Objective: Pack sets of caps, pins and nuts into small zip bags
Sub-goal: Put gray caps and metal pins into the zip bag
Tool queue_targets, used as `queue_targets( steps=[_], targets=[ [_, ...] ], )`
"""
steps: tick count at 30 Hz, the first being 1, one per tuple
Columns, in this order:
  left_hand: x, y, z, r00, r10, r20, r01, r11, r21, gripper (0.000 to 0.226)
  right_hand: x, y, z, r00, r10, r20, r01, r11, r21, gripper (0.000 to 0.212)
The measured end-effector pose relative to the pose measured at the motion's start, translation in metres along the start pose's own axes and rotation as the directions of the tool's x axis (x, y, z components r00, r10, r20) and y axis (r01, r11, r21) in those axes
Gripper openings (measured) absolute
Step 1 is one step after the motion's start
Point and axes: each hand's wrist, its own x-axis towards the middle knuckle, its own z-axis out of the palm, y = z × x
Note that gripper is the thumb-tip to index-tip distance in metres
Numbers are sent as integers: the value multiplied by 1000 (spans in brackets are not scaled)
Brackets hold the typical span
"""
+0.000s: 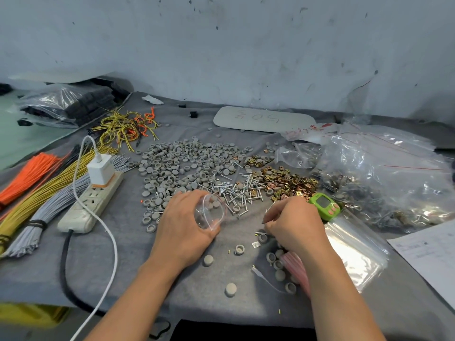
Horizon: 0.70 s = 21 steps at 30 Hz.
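Note:
My left hand (pixel 183 223) holds a small clear zip bag (pixel 209 212) with its mouth spread toward the right; a grey cap shows inside. My right hand (pixel 294 223) is curled, fingertips pinched on small parts at the cloth; which parts I cannot tell. A wide heap of grey caps (pixel 187 163) lies beyond the hands. Silver pins (pixel 236 190) are piled just past the bag. Brass nuts (pixel 285 180) sit right of the pins. Loose caps (pixel 278 264) lie under my right wrist.
A stack of empty zip bags (pixel 354 244) lies right of my right hand, a green timer (pixel 323 205) above it. Large bags of parts (pixel 384 173) fill the right. A power strip (pixel 91 203) with white charger and wire bundles (pixel 49 193) lie left. A paper sheet (pixel 428 252) lies far right.

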Motion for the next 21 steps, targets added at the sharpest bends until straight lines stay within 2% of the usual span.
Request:
queue_targets(
  steps=[4, 9, 12, 18, 21],
  targets=[
    [0, -1, 1, 1000, -13, 7, 13, 1000, 3, 52, -8, -5, 3, 991, 7, 131, 9, 993, -120, 11],
    [1, -1, 1, 1000, -6, -1, 6, 1000, 10, 51, -12, -11, 4, 996, 3, 90, 18, 972, -233, 23],
    [1, -1, 1, 1000, -7, 3, 7, 1000, 11, 50, -15, -14, 4, 996, -23, 82, 45, 961, -274, 13],
    [1, -1, 2, 1000, 0, 0, 0, 1000, 8, 52, -20, -13, 6, 995, -87, 47, 95, 972, -214, 19],
    [1, -1, 2, 1000, -1, 0, 1, 1000, 20, 51, -18, -12, 9, 994, -111, -7, 110, 991, -77, 20]
  ],
)
